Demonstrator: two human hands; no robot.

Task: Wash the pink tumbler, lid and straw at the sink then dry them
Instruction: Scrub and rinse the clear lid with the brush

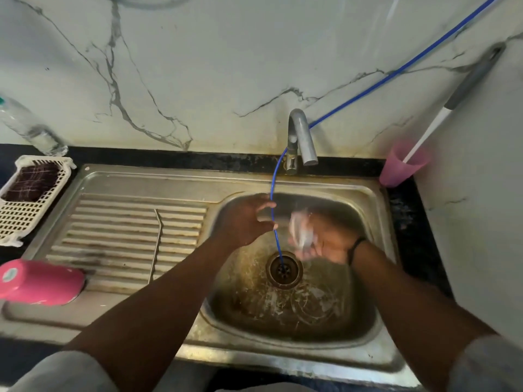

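Over the sink [368,193] basin, the right hand [325,241] grips a blurred clear lid [301,229], fingers curled round it. The left hand [249,219] is beside it, fingers loosely apart. The pink tumbler [42,281] lies sideways on the drainboard [113,222], with the metal straw [157,239] well apart from it.

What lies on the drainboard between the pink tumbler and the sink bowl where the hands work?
In the head view, a metal straw lies on the ribbed drainboard between the pink tumbler and the sink bowl.

One pink tumbler [39,282], one metal straw [156,244], one clear lid [302,231], one pink cup [403,164], one plastic bottle [31,127], one white basket [31,198], one faucet [301,140], one blue hose [396,73] and two hands are in view.
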